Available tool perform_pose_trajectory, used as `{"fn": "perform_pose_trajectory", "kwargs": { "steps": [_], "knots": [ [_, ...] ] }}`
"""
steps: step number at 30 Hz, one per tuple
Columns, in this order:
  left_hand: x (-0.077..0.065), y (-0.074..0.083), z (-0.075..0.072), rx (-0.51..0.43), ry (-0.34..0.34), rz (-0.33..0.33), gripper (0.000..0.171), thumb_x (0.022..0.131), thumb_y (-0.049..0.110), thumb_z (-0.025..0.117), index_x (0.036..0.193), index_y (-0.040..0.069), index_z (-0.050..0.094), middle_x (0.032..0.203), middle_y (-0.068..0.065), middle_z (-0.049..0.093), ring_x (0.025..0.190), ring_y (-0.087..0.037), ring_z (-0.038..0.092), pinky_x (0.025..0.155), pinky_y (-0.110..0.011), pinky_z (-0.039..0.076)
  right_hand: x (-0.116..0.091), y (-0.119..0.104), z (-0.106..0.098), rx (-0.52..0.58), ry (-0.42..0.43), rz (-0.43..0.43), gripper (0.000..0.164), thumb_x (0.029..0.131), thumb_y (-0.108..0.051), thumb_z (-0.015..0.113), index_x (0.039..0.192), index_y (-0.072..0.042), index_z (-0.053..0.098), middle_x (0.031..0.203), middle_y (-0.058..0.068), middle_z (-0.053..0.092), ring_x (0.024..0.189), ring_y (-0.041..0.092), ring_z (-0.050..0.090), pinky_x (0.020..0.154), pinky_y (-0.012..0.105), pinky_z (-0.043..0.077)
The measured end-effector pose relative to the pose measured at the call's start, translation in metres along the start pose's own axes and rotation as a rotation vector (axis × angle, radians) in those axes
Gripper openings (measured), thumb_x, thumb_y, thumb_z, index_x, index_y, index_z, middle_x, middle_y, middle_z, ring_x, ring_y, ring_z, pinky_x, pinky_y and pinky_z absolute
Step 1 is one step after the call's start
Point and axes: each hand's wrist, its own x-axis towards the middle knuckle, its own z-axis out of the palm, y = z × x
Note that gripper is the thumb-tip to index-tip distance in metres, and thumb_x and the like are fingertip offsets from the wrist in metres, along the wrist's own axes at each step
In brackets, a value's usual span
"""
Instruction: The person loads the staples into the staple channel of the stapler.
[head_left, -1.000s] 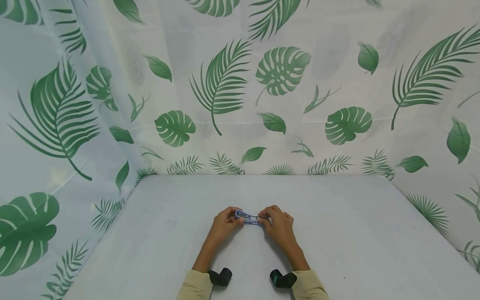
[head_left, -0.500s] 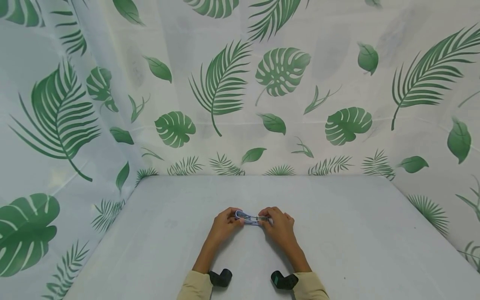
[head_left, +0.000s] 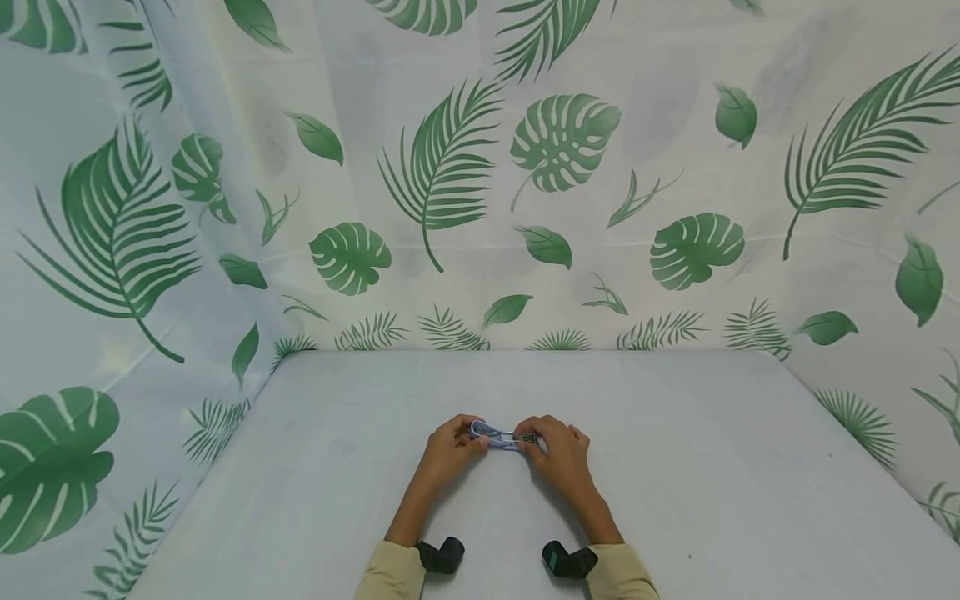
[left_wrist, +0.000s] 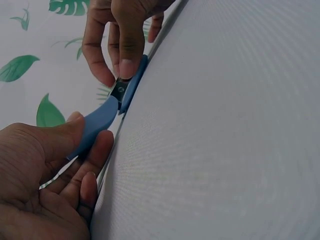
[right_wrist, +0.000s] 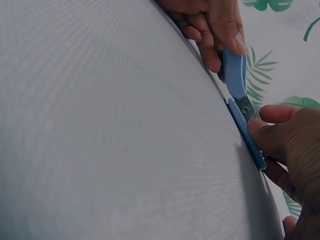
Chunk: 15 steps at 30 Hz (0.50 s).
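A blue tool with a metal, riveted hinge lies between the two hands in the head view. My left hand pinches its curved, looped blue handle between thumb and fingers. At the other end, my right hand pinches the metal part beside the hinge; the tips of its thumb and index finger meet there. In the right wrist view, a second, straight blue piece runs from the hinge, low along the table. The right fingers hide part of the metal, so its kind does not show.
The white table spreads around both hands. Leaf-printed white cloth hangs behind the table and along its sides. A black camera is worn on the left wrist and another on the right, below light sleeves.
Both hands stay in nearly the same place on the tool. The right fingers have shifted very slightly, and more of the metal part shows beside them than a second ago.
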Motion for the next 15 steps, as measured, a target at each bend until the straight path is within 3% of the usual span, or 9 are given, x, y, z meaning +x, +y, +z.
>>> {"fn": "perform_pose_trajectory", "kwargs": {
  "steps": [15],
  "knots": [
    [-0.0009,0.0011,-0.0002,0.01,-0.001,0.006,0.032,0.09,0.014,0.07,0.117,0.0,0.063,0.104,-0.014,0.07,0.074,-0.01,0.054,0.067,-0.021,0.044,0.0007,0.0023,0.0001,-0.007,-0.011,0.003,0.015,0.081,-0.015,0.078,0.09,-0.025,0.072,0.097,0.0,0.07,0.101,0.021,0.063,0.096,0.058,0.027]
  ]
}}
